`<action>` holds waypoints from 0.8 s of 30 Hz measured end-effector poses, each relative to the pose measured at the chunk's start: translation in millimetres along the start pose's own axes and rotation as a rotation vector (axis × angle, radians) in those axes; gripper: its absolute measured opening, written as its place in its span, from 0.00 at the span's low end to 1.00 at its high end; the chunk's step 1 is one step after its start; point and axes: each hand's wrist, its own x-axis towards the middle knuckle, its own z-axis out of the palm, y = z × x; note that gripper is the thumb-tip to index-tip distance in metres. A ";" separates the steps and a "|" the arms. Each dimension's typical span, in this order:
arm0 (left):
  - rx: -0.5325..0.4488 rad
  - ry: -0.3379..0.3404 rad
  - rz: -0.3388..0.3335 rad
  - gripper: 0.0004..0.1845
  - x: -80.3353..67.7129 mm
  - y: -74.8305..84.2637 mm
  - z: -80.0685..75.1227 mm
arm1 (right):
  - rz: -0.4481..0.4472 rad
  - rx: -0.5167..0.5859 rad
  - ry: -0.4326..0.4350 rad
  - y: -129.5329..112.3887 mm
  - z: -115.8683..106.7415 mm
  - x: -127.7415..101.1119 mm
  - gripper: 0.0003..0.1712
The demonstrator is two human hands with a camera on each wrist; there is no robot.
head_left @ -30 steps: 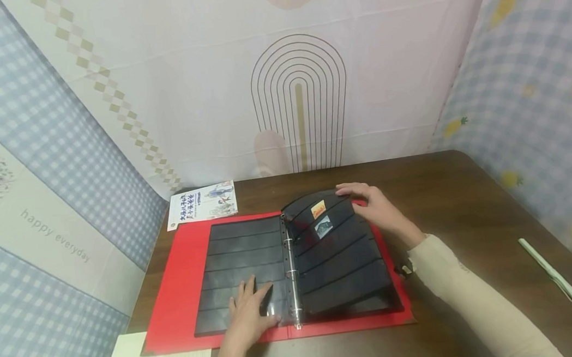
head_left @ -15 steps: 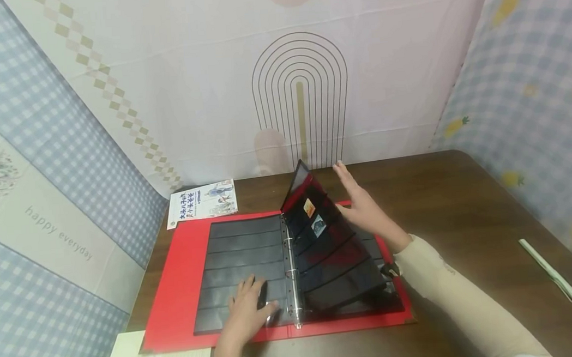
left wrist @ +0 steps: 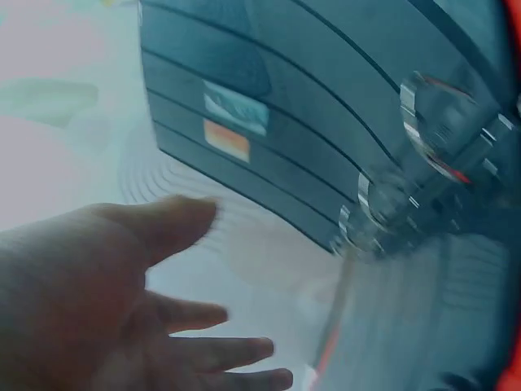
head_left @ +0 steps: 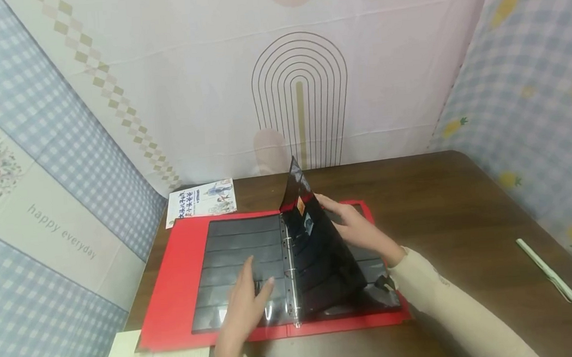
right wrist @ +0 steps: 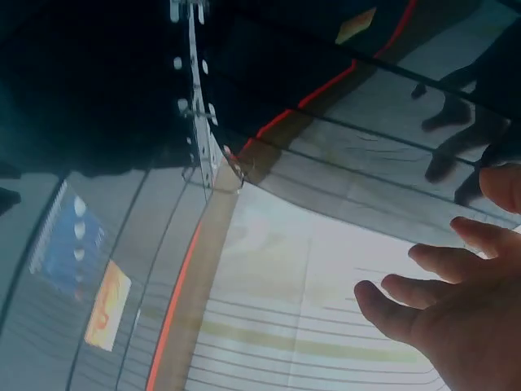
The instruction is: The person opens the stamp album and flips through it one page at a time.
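The left hand (head_left: 243, 304) spreads its fingers wide over an open red ring binder (head_left: 167, 284) on the brown wooden table (head_left: 430, 202), metal spine (head_left: 292, 276) running near to far. A black plastic pocket page (head_left: 323, 269) stands tilted up, long axis along the spine; behind it, the right hand (head_left: 358, 226) extends loosely parted fingers.

Blk pg (head_left: 322, 258) now steeper vs a sec ago, R hand (head_left: 356, 226) behind it, off top corner

The album pages (head_left: 243, 240) look like glossy, smooth plastic, and the rings (head_left: 293, 273) are of shiny metal. The desk (head_left: 435, 207) seems wooden, the wall hanging (head_left: 187, 97) of matt cloth.
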 end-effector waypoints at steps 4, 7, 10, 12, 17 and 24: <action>-0.138 0.037 0.024 0.38 3.6 14.5 -8.4 | -0.012 0.049 -0.012 -3.2 9.6 -2.0 0.32; -0.261 0.050 0.060 0.36 3.4 24.5 -14.2 | -0.029 0.068 -0.029 -4.3 17.7 -4.3 0.32; -0.356 0.069 0.106 0.33 2.8 31.5 -17.7 | -0.042 0.080 -0.036 -5.4 26.3 -7.2 0.31; -0.407 0.087 0.144 0.31 2.9 35.5 -19.2 | -0.047 0.069 -0.031 -6.7 32.3 -9.2 0.31; -0.561 0.096 0.213 0.28 3.1 45.0 -23.2 | -0.025 0.043 -0.040 -13.4 46.7 -14.2 0.31; -0.667 -0.001 0.211 0.31 4.6 67.7 -31.2 | -0.040 0.048 -0.042 -19.7 57.7 -15.4 0.32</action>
